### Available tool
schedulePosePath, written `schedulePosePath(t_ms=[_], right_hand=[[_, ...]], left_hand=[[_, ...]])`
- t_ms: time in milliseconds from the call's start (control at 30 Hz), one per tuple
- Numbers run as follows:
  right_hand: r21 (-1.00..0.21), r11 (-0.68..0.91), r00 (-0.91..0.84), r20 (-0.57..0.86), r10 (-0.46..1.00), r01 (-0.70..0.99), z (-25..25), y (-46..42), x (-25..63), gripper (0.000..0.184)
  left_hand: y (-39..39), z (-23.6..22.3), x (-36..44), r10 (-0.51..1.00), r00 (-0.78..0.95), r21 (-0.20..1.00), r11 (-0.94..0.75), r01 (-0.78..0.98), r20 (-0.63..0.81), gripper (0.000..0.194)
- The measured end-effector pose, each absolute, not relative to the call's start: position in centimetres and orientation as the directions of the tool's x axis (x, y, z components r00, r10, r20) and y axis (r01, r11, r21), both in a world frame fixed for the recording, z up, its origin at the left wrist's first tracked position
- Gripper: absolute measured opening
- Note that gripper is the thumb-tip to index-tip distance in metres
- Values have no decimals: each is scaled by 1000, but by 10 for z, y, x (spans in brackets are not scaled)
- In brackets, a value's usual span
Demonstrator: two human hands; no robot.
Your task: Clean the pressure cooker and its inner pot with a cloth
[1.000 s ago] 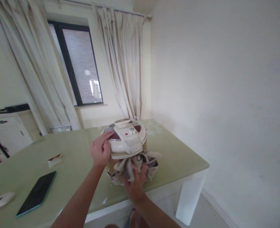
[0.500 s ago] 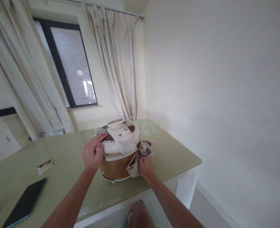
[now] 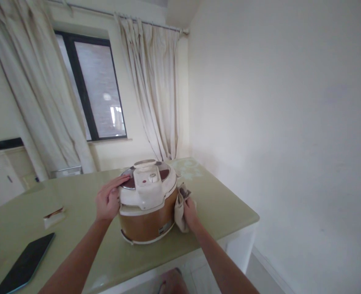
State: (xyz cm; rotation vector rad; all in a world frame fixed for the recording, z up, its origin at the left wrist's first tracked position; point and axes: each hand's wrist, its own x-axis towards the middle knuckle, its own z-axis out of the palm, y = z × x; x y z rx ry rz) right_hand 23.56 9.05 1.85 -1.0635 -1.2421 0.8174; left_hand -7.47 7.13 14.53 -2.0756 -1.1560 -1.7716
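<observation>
A brown and cream pressure cooker (image 3: 149, 208) stands near the right end of a pale green table (image 3: 223, 208). My left hand (image 3: 107, 200) rests on the left edge of its lid, fingers laid over the rim. My right hand (image 3: 190, 212) presses a crumpled beige cloth (image 3: 179, 207) against the cooker's right side, fingers closed on the cloth.
A dark phone (image 3: 25, 263) lies at the front left of the table, and a small packet (image 3: 54, 216) sits behind it. Curtains (image 3: 155, 94) and a dark-framed window (image 3: 94, 90) are behind. A white wall (image 3: 290, 122) runs close along the right. A white cabinet (image 3: 2, 175) stands at the left.
My right hand has carried the cloth from the cooker's front round to its right side. The left hand has stayed on the lid. The cooker appears turned a little and the view has shifted.
</observation>
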Motion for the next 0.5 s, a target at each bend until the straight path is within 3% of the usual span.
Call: schedulePosePath(t_ms=[133, 300, 400, 500], right_hand=[[-861, 479, 158, 504, 849, 170, 17, 33, 230, 52], [-620, 674, 126, 767, 630, 403, 121, 12, 217, 45], [-490, 617, -67, 748, 660, 616, 192, 41, 208, 33], [-405, 562, -261, 592, 762, 721, 232, 95, 201, 22]], left_hand=[[69, 145, -111, 552, -64, 486, -667, 565, 832, 47], [59, 152, -126, 655, -58, 565, -600, 566, 753, 48], [58, 154, -126, 686, -49, 592, -586, 553, 726, 49], [60, 150, -125, 696, -63, 594, -558, 580, 715, 47]])
